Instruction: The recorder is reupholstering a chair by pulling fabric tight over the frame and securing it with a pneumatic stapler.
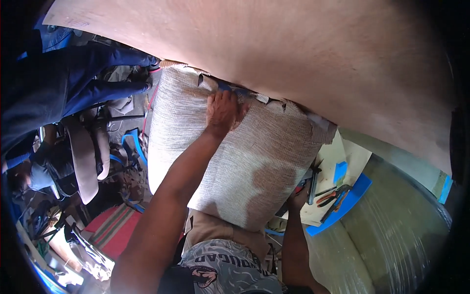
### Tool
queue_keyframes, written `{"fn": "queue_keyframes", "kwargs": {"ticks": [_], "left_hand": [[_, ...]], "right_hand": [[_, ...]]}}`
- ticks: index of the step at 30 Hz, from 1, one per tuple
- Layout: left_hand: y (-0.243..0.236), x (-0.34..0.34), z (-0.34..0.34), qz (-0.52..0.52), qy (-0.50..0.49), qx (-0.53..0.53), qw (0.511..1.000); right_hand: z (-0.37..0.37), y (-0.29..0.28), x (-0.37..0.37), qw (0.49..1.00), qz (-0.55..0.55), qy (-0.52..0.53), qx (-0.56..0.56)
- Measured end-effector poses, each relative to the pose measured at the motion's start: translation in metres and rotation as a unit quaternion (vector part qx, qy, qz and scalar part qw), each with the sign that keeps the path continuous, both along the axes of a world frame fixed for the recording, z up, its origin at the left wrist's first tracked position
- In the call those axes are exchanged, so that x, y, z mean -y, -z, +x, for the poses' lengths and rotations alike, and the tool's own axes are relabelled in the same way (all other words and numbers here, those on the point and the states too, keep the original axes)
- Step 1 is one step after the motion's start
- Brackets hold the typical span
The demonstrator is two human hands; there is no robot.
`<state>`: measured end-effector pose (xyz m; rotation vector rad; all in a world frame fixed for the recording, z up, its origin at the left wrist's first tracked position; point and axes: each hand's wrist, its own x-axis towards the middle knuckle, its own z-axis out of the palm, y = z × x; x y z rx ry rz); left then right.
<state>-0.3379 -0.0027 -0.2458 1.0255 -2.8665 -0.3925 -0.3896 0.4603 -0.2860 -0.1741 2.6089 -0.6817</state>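
Observation:
A padded panel covered in light woven fabric point(205, 152) lies in front of me, its ragged upper edge against a large plywood board point(303, 44). My left hand point(224, 110) rests on the fabric near that edge, fingers apart and slightly bent. My right hand point(297, 195) is low beside the panel's right side, closed round a red-and-black tool point(300, 186) that is partly hidden. Just right of it, a metal tool point(312, 188), orange-handled hand tools point(327, 198) and a small blue piece point(340, 170) lie on a pale board point(328, 157) over a blue sheet point(360, 193).
Another person in dark trousers point(98, 93) is at the left, near curved padded pieces point(85, 161) and further body parts partly visible. Blue strips point(139, 147), a red striped cushion point(107, 230) and scraps lie below. Plastic-wrapped olive cushions point(391, 245) fill the lower right.

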Motion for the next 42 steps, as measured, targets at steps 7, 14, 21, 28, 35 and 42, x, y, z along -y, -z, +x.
{"fn": "queue_keyframes", "kwargs": {"ticks": [7,14,21,28,35,42], "left_hand": [[-0.014,0.012,-0.023,0.081,-0.076,0.109,0.988],[-0.014,0.014,-0.018,0.018,-0.02,0.144,0.989],[-0.003,0.012,-0.006,0.005,0.018,0.114,0.993],[0.001,0.015,0.005,-0.031,0.061,0.025,0.997],[0.004,0.018,0.009,-0.001,0.072,-0.012,0.997],[-0.007,0.038,0.017,0.182,0.042,-0.041,0.981]], "right_hand": [[-0.001,0.004,-0.01,1.0,0.022,-0.016,0.014],[0.0,0.003,-0.002,1.0,0.021,-0.003,-0.001],[-0.001,-0.004,0.006,0.997,0.073,0.008,0.024],[0.002,0.003,0.0,0.999,0.039,-0.017,-0.012],[0.002,0.004,0.0,0.998,0.023,-0.044,-0.04],[-0.003,-0.006,-0.004,0.998,0.043,-0.034,0.036]]}}
